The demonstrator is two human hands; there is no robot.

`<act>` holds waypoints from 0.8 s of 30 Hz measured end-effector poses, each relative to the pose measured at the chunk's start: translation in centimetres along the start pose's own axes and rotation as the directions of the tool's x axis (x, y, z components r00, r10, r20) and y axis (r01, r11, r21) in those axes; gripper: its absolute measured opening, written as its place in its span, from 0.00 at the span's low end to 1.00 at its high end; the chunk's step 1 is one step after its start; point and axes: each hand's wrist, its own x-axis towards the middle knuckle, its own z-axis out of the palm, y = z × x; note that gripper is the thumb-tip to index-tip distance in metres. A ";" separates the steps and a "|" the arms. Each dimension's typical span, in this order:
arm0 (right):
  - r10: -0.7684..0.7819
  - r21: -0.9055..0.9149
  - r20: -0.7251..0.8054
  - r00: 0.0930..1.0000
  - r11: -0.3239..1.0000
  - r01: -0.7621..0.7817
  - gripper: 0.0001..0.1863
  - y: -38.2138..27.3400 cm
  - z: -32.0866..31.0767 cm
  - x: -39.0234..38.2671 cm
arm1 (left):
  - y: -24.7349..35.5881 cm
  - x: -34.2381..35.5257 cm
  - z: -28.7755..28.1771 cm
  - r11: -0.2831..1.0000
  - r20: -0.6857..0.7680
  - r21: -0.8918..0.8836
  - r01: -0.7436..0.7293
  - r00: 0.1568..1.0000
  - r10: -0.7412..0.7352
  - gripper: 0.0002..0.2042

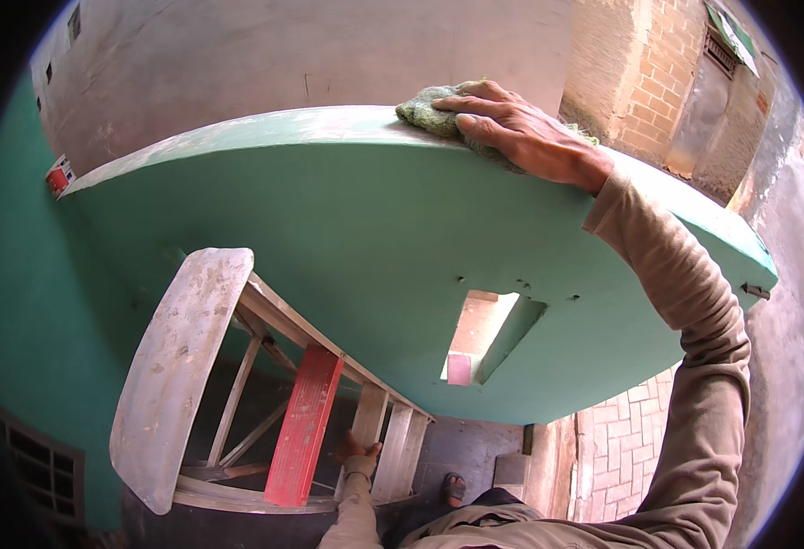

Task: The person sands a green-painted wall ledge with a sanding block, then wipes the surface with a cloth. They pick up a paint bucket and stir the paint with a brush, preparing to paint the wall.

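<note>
My right hand (530, 133) is stretched out to the top of a green wall (329, 201). Its fingers are closed over a bunched, dirty green rag (429, 110), pressed onto the wall's pale, scuffed upper ledge (329, 122). Low down, my left hand (358, 453) grips a step of a wooden stepladder (274, 311), with the fingers partly hidden. The ladder has a broad, stained grey top board (187, 366) and one red step (304, 425); it stands close against the wall.
A small red-and-white box (59, 177) sits at the ledge's left end. The wall has a rectangular opening (484, 334), and a metal piece (755, 291) juts from its right end. Far below lie brick paving (621, 439) and my sandalled foot (454, 489). A plastered wall (310, 55) rises beyond.
</note>
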 end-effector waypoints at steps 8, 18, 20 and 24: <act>0.196 0.042 -0.020 0.980 0.980 -0.195 0.31 -1.6 3.6 4.9 | 1.9 -0.8 -1.7 0.999 0.103 -0.023 0.026 0.994 -0.024 0.56; 0.230 -0.080 -0.041 0.972 0.969 -0.232 0.25 -8.3 5.4 10.6 | 8.5 -9.2 -10.2 0.743 -0.252 -0.421 -0.520 0.854 0.455 0.42; 0.237 -0.111 -0.055 0.970 0.964 -0.242 0.23 -9.5 5.8 11.6 | 9.3 -12.0 -15.8 0.491 -0.191 -0.584 -0.646 0.698 0.690 0.37; 0.307 -0.160 -0.036 0.951 0.938 -0.309 0.22 -12.3 6.5 13.7 | 9.0 -16.3 -27.3 0.318 -0.086 -0.638 -0.701 0.475 0.876 0.30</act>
